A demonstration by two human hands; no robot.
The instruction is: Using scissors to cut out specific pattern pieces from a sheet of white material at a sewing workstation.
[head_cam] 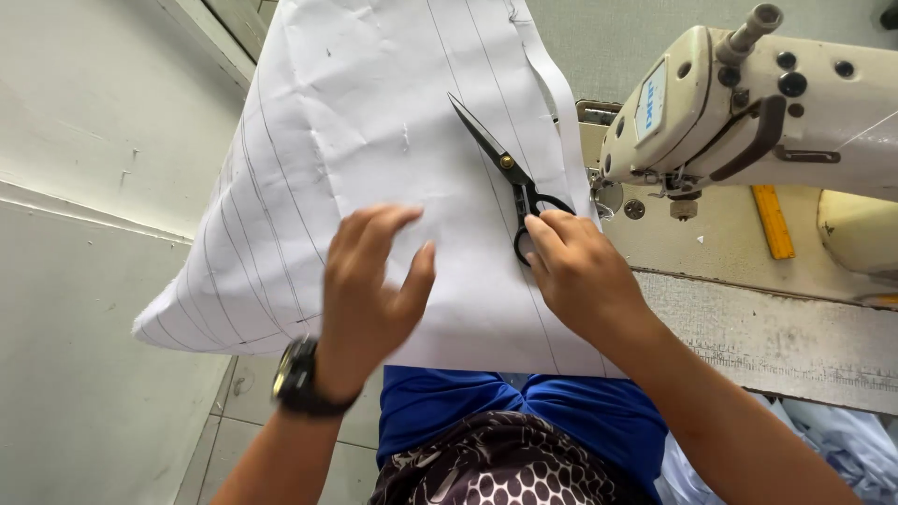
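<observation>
Black scissors (510,178) lie shut on lined white fabric (374,140). Right hand (575,271) grip narrow, fingertips at the handles; left hand (369,285) spread open above the fabric.

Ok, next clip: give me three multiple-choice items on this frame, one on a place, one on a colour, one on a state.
1. Where do the scissors lie?
A. on the white sheet
B. on the floor
C. on top of the sewing machine

2. What colour is the strip lying on the table beside the sewing machine?
A. green
B. yellow
C. red

3. How do the scissors' blades stand?
A. wide open
B. closed together
C. broken apart

Answers:
1. A, the scissors rest on the lined white sheet, with the right hand at their handles.
2. B, the yellow strip lies on the table under the machine's arm.
3. B, the two blades run as one dark point, while the left hand hovers spread over the sheet.
</observation>
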